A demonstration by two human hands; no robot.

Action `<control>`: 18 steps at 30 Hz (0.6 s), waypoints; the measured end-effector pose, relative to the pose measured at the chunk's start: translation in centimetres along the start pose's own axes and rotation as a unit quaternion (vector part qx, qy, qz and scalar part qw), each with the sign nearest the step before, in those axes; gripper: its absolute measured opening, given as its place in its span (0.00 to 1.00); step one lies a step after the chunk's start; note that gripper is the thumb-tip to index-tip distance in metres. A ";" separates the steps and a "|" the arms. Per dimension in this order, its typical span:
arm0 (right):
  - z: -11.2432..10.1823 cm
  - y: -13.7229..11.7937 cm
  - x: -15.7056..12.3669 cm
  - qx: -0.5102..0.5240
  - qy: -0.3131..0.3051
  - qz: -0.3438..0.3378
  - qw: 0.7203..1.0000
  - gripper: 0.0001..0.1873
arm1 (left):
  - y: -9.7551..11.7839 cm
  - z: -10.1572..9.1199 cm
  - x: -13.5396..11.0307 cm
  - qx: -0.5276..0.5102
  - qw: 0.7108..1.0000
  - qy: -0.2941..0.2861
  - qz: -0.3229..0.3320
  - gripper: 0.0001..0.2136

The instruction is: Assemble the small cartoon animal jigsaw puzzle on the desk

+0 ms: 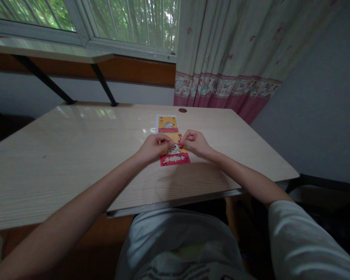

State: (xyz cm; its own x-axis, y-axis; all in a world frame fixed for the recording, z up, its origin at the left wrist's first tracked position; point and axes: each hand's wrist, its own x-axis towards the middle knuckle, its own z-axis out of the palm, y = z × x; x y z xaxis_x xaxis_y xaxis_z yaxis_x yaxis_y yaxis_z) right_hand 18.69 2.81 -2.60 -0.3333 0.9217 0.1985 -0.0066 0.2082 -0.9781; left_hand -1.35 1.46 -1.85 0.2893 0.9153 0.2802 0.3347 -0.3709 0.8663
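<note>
A jigsaw puzzle (184, 158) with a yellow upper part, a red lower band and a white cartoon animal lies flat on the desk. Pale piece-shaped gaps show in its red band. Over the puzzle's left side, my left hand (153, 148) is closed in a pinch, fingertips near the animal. My right hand (197, 143) pinches at the right side, beside a red printed patch. Whatever sits between the fingertips of either hand is too small to make out. Just beyond the puzzle lies a picture card (167, 123) with a similar yellow and red design.
The light wood desk (76, 163) spreads wide to the left, its front edge close to my body. At its back are a round brown cable cap (182, 110) and a raised shelf (61, 52) on black posts. A patterned curtain (221, 58) hangs behind, beside the window.
</note>
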 end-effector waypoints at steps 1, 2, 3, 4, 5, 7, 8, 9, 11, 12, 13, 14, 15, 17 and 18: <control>0.0 0.0 0.0 -0.006 -0.012 -0.001 1.000 0.17 | -0.1 0.0 0.0 -0.003 1.000 0.002 0.000 0.09; 0.0 0.0 0.0 -0.015 -0.025 -0.005 1.000 0.16 | -0.2 0.0 0.0 -0.006 1.000 0.001 0.000 0.09; 0.1 0.0 0.0 -0.026 -0.034 -0.011 0.999 0.16 | -0.2 0.0 0.0 -0.009 1.000 -0.001 -0.001 0.09; 0.1 0.1 0.0 -0.040 -0.039 -0.020 0.998 0.16 | -0.2 0.0 0.0 -0.012 1.000 -0.005 -0.002 0.08; 0.2 0.1 0.0 -0.054 -0.039 -0.029 0.997 0.16 | -0.1 -0.1 0.0 -0.014 1.000 -0.009 -0.004 0.08; 0.2 0.2 0.0 -0.080 -0.030 -0.042 0.995 0.16 | 0.1 -0.2 -0.1 -0.012 1.000 -0.015 -0.005 0.08; 0.3 0.2 -0.1 -0.090 -0.026 -0.047 0.994 0.16 | 0.2 -0.2 -0.1 -0.009 1.000 -0.019 -0.006 0.07; 0.3 0.2 -0.1 -0.100 -0.023 -0.051 0.993 0.15 | 0.3 -0.3 -0.1 -0.005 1.000 -0.022 -0.006 0.07; 0.3 0.0 -0.2 -0.117 -0.027 -0.059 0.991 0.15 | 0.5 -0.3 -0.2 0.003 1.000 -0.029 -0.004 0.07; 0.3 -0.1 -0.3 -0.127 -0.029 -0.063 0.989 0.14 | 0.4 -0.3 -0.2 0.004 1.000 -0.031 -0.002 0.07; 0.2 -0.3 -0.4 -0.137 -0.031 -0.067 0.988 0.14 | 0.4 -0.3 -0.2 0.002 1.000 -0.031 -0.001 0.07; 0.2 -0.3 -0.4 -0.146 -0.028 -0.070 0.986 0.14 | 0.3 -0.2 -0.2 -0.003 1.000 -0.026 -0.001 0.07; 0.1 -0.4 -0.5 -0.152 -0.022 -0.074 0.985 0.14 | 0.1 -0.2 -0.2 -0.013 1.000 -0.015 -0.004 0.07; -0.1 -0.4 -0.5 -0.161 -0.001 -0.092 0.983 0.14 | -0.2 -0.1 -0.1 -0.038 0.999 0.017 -0.016 0.07; -0.2 -0.4 -0.5 -0.169 0.009 -0.105 0.980 0.13 | -0.3 -0.1 0.0 -0.048 0.998 0.030 -0.023 0.07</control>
State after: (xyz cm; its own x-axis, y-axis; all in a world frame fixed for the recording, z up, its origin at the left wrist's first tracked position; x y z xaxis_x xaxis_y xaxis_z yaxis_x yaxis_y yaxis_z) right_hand 19.06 2.38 -2.33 -0.3409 0.8521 0.3972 0.2410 0.4875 -0.8392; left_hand -1.58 1.56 -2.08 0.2196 0.9400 0.2612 0.2589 -0.3143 0.9133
